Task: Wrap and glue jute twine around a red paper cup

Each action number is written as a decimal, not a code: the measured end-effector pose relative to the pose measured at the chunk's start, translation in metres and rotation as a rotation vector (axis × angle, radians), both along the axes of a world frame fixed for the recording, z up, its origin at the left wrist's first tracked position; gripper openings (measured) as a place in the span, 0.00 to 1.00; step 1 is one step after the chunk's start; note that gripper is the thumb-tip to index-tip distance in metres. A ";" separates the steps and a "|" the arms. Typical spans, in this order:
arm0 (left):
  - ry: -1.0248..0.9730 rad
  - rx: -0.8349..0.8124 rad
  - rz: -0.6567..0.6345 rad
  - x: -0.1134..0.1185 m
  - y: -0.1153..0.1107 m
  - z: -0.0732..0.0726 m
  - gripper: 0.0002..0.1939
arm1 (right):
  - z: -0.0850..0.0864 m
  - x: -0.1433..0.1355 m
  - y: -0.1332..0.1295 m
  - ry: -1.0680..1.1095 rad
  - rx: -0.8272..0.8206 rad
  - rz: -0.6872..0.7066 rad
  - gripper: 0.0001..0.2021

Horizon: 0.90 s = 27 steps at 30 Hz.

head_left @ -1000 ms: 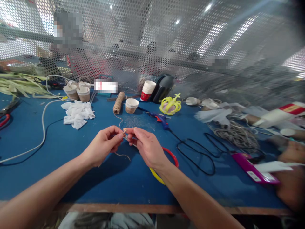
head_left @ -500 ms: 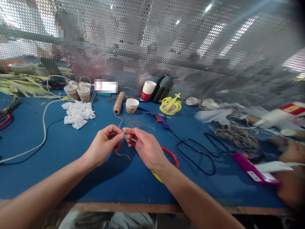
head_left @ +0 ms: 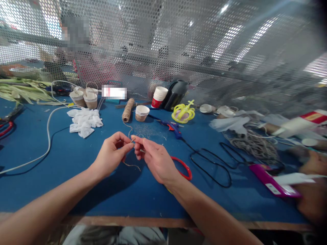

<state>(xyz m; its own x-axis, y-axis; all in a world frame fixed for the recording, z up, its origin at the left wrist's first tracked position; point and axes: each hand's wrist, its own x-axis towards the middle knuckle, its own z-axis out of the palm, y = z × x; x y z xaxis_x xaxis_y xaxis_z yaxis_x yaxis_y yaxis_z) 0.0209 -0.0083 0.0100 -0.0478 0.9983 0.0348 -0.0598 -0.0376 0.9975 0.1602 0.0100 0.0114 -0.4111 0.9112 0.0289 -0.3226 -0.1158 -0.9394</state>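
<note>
Thin brown twine [head_left: 133, 166] runs between my two hands above the blue table, one loose end hanging below them. My left hand [head_left: 113, 151] pinches it between thumb and fingers. Close against it, my right hand [head_left: 153, 154] is also closed on the twine at the fingertips. A strand leads up to the twine spool [head_left: 128, 110], which lies beyond my hands. Beside the spool stands a small cup [head_left: 142, 113] with a white rim and brown lower wall. Red-handled scissors [head_left: 185, 168] lie partly hidden under my right forearm.
Behind the cup are stacked paper cups [head_left: 159, 97] and a dark flask [head_left: 176, 94]. A blue glue gun [head_left: 175, 129] trails a black cable to a purple power strip [head_left: 274, 180]. White cloth [head_left: 85, 121] lies left; another person's hand [head_left: 315, 165] is at far right.
My right hand's fingers have shifted slightly at the twine. The view has moved a little, and my right forearm covers more of the yellow part beneath it.
</note>
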 end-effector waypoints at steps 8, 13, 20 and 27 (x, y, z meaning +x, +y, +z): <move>-0.040 -0.019 0.014 0.000 0.002 0.000 0.10 | 0.000 -0.003 -0.004 0.004 -0.023 0.022 0.13; -0.038 -0.016 0.006 0.004 0.001 -0.002 0.12 | -0.003 -0.004 -0.004 -0.106 0.030 -0.055 0.10; 0.006 -0.057 -0.154 0.006 -0.005 0.006 0.11 | -0.003 0.001 0.001 -0.291 0.259 -0.211 0.06; -0.022 -0.085 -0.235 0.002 -0.006 0.006 0.13 | -0.004 0.002 0.004 -0.261 0.216 -0.167 0.08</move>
<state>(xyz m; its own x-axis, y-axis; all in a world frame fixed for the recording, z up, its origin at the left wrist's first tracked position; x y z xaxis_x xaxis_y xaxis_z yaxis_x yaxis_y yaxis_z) 0.0233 -0.0142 0.0158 0.1866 0.9813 -0.0479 -0.0788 0.0635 0.9949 0.1624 0.0137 0.0073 -0.2757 0.9508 0.1414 -0.0667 0.1279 -0.9895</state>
